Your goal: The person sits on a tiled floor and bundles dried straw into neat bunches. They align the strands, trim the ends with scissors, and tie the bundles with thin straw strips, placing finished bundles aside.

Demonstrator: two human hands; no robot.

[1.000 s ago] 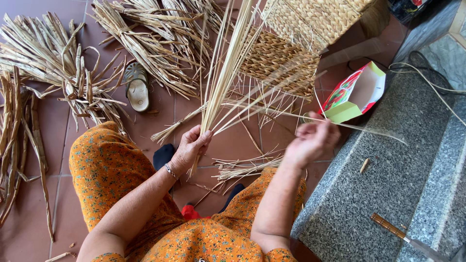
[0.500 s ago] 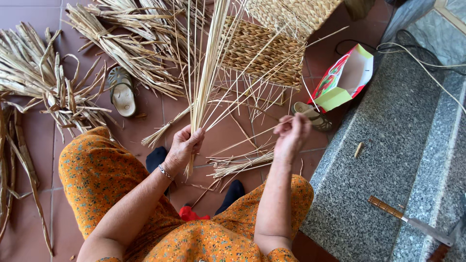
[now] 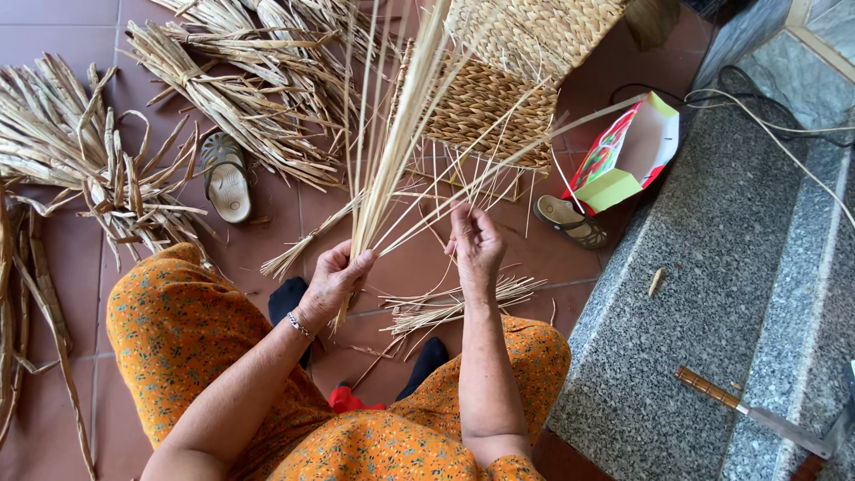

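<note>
My left hand (image 3: 338,278) grips a bundle of long pale straw stalks (image 3: 403,134) that rises up and fans out toward the camera. My right hand (image 3: 475,242) is pinched on a few stalks (image 3: 525,151) pulled sideways out of the bundle, slanting up to the right. Behind the stalks stands a woven straw basket (image 3: 485,102), half made, with loose stakes sticking out below. Short cut straw pieces (image 3: 454,307) lie on the tiled floor between my knees.
Heaps of dried straw (image 3: 85,151) cover the floor at left and top. Two sandals (image 3: 224,178), (image 3: 570,221) lie nearby. A red and yellow paper bag (image 3: 628,160) leans by the granite step (image 3: 712,294), where a wooden-handled knife (image 3: 757,414) rests.
My right hand has drawn in from the right toward the bundle, now close beside my left hand. The view has shifted so the floor objects sit further right.
</note>
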